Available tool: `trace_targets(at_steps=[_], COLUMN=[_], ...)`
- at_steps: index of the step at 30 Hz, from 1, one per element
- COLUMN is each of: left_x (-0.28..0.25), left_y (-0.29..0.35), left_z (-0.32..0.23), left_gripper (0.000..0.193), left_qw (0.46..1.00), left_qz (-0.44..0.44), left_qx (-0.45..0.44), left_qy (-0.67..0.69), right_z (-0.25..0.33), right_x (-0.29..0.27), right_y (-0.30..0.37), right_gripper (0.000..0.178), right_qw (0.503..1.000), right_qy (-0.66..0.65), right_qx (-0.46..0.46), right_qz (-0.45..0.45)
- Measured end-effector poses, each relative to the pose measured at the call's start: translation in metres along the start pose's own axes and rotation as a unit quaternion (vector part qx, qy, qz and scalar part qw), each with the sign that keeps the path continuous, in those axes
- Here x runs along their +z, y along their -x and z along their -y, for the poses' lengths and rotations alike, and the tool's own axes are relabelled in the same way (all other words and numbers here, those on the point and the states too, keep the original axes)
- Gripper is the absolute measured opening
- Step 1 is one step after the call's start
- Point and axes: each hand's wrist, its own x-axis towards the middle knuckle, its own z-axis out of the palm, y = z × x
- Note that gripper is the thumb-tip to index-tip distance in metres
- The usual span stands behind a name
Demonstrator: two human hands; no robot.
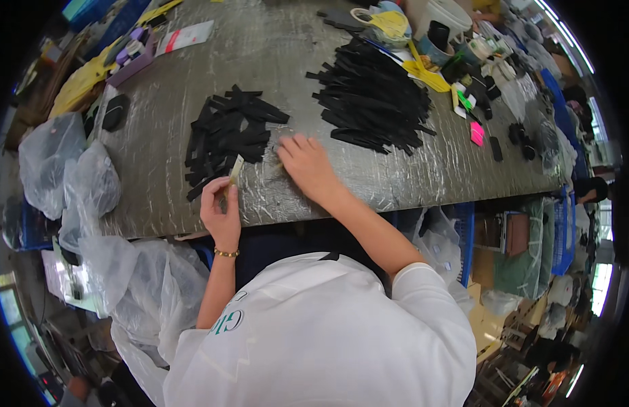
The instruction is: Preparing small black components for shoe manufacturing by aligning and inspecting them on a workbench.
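Note:
My left hand (221,207) is closed, pinching a narrow pale strip (237,167) that points up and away from me. Whether it is a tool or a piece of tape is too small to tell. Just beyond that hand lies a loose, tangled heap of short black strips (226,139). My right hand (304,163) rests low over the tabletop, right of this heap, with its fingers bent and somewhat apart. Small light bits show on the table by its fingertips, too tiny to name. Farther right, a larger pile of black strips (372,98) lies in roughly aligned rows.
The grey, wrinkled table covering (463,169) ends in front of me. A purple tray (133,64) stands far left, near a white and red packet (186,36). Cups, a white bucket (443,19) and pink tags (476,133) sit at right. Plastic bags (141,271) hang left.

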Motion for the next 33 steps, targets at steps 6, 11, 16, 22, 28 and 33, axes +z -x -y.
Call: trace_targets(at_steps=[6, 11, 16, 22, 28, 33], left_x=[0.021, 0.018, 0.019, 0.023, 0.022, 0.028], left_y=[0.002, -0.002, 0.001, 0.004, 0.005, 0.010], left_z=[-0.035, -0.035, -0.032, -0.033, -0.025, -0.018], left_gripper=[0.014, 0.014, 0.015, 0.016, 0.016, 0.018], left_qw=[0.961, 0.912, 0.924, 0.921, 0.941, 0.953], left_qz=[0.169, 0.274, 0.277, 0.233, 0.236, 0.190], left_qx=[-0.082, -0.166, -0.170, -0.186, -0.141, -0.160], left_qy=[0.202, 0.257, 0.201, 0.251, 0.198, 0.174], right_z=[0.022, 0.010, 0.009, 0.008, 0.009, 0.011], right_x=[-0.037, -0.050, -0.049, -0.049, -0.040, -0.047], right_y=[0.038, 0.047, 0.050, 0.049, 0.051, 0.045], right_gripper=[0.013, 0.014, 0.017, 0.017, 0.022, 0.024], right_qw=[0.938, 0.892, 0.854, 0.818, 0.753, 0.780], right_qy=[-0.343, -0.425, -0.477, -0.536, -0.585, -0.541], right_qx=[0.018, 0.122, 0.168, 0.173, 0.256, 0.280], right_qz=[0.055, 0.094, 0.120, 0.116, 0.158, 0.140])
